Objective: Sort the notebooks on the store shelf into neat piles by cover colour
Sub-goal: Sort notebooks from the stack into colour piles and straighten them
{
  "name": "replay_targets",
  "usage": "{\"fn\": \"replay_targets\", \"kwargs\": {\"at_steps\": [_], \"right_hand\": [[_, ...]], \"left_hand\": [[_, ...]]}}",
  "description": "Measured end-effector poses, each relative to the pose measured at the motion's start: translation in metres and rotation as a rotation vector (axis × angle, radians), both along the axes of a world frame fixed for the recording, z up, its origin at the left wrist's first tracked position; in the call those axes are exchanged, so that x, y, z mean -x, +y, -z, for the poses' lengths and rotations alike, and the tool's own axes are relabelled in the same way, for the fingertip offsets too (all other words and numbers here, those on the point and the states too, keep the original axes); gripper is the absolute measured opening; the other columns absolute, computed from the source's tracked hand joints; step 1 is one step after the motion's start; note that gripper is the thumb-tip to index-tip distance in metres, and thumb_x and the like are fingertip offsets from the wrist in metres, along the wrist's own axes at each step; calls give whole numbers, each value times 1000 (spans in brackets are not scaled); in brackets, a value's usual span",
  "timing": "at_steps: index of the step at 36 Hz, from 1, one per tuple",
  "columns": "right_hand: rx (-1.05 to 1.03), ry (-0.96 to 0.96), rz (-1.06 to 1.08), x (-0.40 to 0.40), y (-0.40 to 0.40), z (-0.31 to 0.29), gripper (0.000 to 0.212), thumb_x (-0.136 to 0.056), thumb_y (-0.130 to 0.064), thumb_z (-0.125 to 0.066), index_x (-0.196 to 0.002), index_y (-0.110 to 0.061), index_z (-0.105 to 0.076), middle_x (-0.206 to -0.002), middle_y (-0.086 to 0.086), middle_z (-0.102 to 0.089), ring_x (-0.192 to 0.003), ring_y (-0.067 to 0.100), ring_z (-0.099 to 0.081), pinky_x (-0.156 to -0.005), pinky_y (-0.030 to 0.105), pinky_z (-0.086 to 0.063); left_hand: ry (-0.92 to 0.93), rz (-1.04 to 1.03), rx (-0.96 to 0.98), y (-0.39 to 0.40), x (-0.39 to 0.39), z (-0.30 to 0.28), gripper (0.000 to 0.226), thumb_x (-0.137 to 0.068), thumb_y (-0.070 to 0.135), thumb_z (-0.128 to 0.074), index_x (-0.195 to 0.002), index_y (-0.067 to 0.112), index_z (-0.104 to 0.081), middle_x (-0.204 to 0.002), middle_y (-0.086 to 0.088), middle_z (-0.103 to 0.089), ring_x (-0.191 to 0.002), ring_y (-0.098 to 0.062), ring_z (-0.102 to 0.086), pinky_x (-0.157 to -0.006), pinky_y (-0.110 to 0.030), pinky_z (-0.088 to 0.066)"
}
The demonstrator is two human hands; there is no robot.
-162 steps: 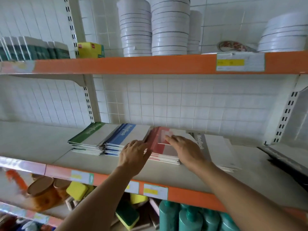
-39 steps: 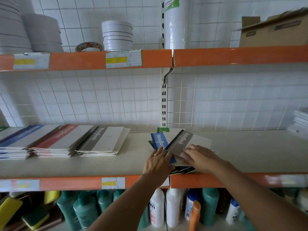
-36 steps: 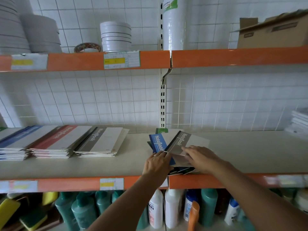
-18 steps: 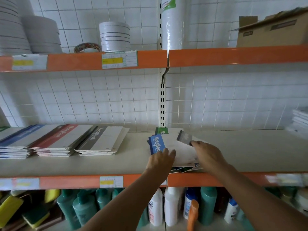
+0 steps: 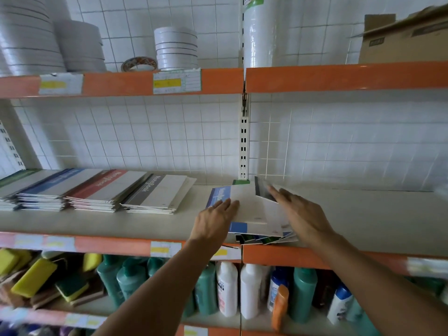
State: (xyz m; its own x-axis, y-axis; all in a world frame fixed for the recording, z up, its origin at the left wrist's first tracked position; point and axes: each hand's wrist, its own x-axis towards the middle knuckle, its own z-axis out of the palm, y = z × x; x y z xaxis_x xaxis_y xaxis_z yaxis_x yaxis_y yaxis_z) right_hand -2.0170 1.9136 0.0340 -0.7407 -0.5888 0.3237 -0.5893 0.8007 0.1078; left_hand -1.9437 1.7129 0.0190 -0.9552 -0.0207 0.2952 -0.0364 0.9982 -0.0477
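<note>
Since half a second before, the grey-banded notebook (image 5: 263,193) had swung further right and tilted up under the right hand (image 5: 299,214), whose fingers lay extended against it; whether they pinched its edge cannot be told. The left hand (image 5: 214,220), fingers straight, pressed flat on the unsorted heap (image 5: 254,214), probably to steady it while one book was drawn off. A blue-banded notebook (image 5: 219,195) lay atop that heap, its title blurred. Left of the heap, the sorted grey pile (image 5: 157,194) and red pile (image 5: 109,187) read "NoteBook"; the blue pile (image 5: 52,186) lay beyond them.
</note>
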Motion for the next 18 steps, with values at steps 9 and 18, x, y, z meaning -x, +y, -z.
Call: {"fn": "replay_targets", "kwargs": {"at_steps": [9,18], "right_hand": [[112,82,-201,-19,-63,4,86,-75,19,-59,-147,-23,-35,-145,15,-44,-126,28,-52,-90,38,-52],[294,78,-323,-49,-161,6,86,-62,31,-49,-134,-16,-55,-139,14,-51,-114,33,-61,-74,40,-55]], "left_hand": [[61,-104,-66,-63,-58,2,55,-100,10,-27,-151,29,-21,-158,6,-19,-144,-15,-22,-109,-32,-32],[173,-166,-94,-158,-138,-4,62,-76,11,-24,-123,15,-65,-126,-10,-62,-111,-29,-63,-77,-38,-57]]}}
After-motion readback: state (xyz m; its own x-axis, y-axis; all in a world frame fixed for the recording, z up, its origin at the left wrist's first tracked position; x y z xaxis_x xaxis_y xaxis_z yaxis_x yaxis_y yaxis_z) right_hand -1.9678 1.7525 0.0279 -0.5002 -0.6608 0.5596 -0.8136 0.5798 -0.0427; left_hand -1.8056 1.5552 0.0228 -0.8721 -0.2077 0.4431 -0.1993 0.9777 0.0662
